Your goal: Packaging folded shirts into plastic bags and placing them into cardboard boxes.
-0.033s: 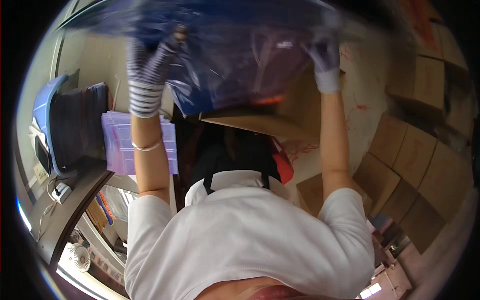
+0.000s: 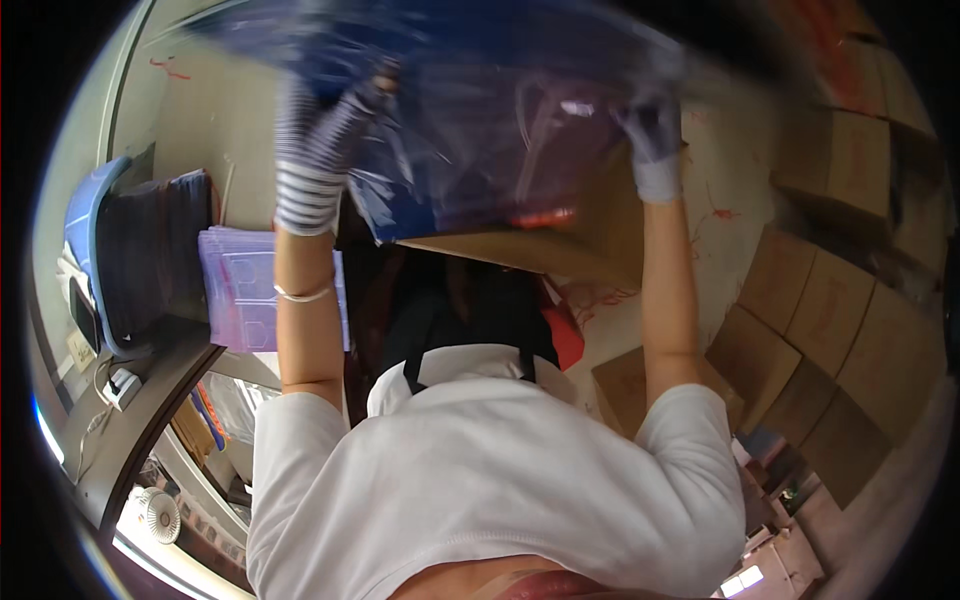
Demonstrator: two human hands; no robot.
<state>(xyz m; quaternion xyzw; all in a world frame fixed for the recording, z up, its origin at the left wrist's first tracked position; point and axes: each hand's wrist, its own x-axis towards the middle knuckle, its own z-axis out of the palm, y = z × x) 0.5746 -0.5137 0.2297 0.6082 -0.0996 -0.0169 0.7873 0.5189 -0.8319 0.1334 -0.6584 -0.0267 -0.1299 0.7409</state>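
Note:
Both arms reach away from me, holding up a large glossy blue and purple plastic-wrapped pack [image 2: 470, 130]. Its far part is smeared by motion. My left hand [image 2: 330, 130], in a striped glove with a bare fingertip showing, is closed on the pack's left side. My right hand [image 2: 652, 130], in a pale grey glove, grips its right side, with the fingers blurred. Under the pack an open brown cardboard box [image 2: 610, 225] shows in part. Left of my left forearm lies a stack of purple printed plastic sheets [image 2: 240, 290].
A blue bin [image 2: 90, 215] with dark flat packs [image 2: 155, 255] stands on the table [image 2: 75, 440] at left, near a white power strip [image 2: 122, 388]. Stacked cardboard boxes [image 2: 830, 310] fill the right side. A white fan [image 2: 158, 513] is at lower left.
My left hand has shifted right and slightly nearer, my right hand slightly nearer. The plastic-wrapped pack has moved along with them, still held in both hands.

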